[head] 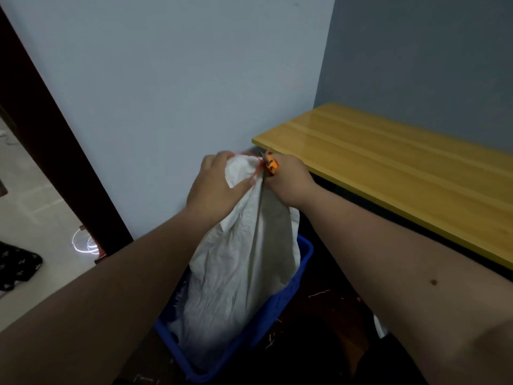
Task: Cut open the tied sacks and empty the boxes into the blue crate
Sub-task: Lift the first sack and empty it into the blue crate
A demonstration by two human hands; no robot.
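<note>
A white woven sack [238, 273] stands upright in the blue crate [280, 307] on the floor. Its neck is bunched and tied with a red string [258, 169]. My left hand [216, 187] grips the bunched top of the sack from the left. My right hand [288, 184] holds an orange utility knife [270, 164], and the blade end sits against the red string at the neck. The sack's contents are hidden.
A yellow wooden bench top [402, 168] runs along the right wall, close to my right arm. A pale blue wall [180, 93] is just behind the sack. A dark door frame [52, 151] and tiled floor lie to the left. Scraps of string litter the dark floor.
</note>
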